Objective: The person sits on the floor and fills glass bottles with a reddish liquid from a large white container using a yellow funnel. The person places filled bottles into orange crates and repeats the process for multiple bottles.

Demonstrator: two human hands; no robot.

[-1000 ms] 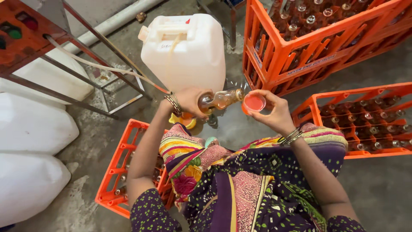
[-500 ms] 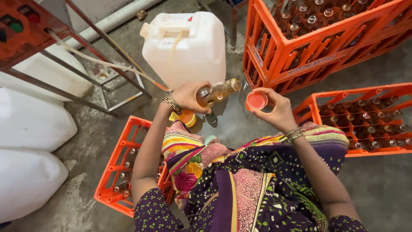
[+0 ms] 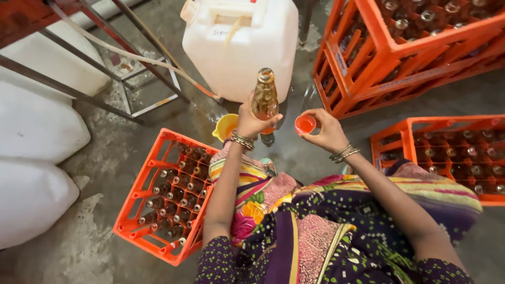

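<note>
My left hand (image 3: pixel 251 122) grips a small glass bottle (image 3: pixel 264 95) of amber liquid, held upright with its open mouth at the top, in front of the white jerrycan (image 3: pixel 239 42). My right hand (image 3: pixel 327 130) holds a small red cup (image 3: pixel 305 124) level, a short way to the right of the bottle. A yellow funnel (image 3: pixel 225 126) sits on the floor just left of my left wrist. Below my left arm stands an orange crate (image 3: pixel 138 189) with several bottles in it.
Stacked orange crates (image 3: pixel 368 63) of bottles stand at the upper right, another orange crate (image 3: pixel 400 142) at the right. White sacks (image 3: pixel 31 158) lie at the left beside a metal frame (image 3: pixel 94 100) with a thin hose (image 3: pixel 137 58). The concrete floor is wet.
My left hand has turned the bottle from lying sideways to upright. The right hand with the red cup has stayed close beside it.
</note>
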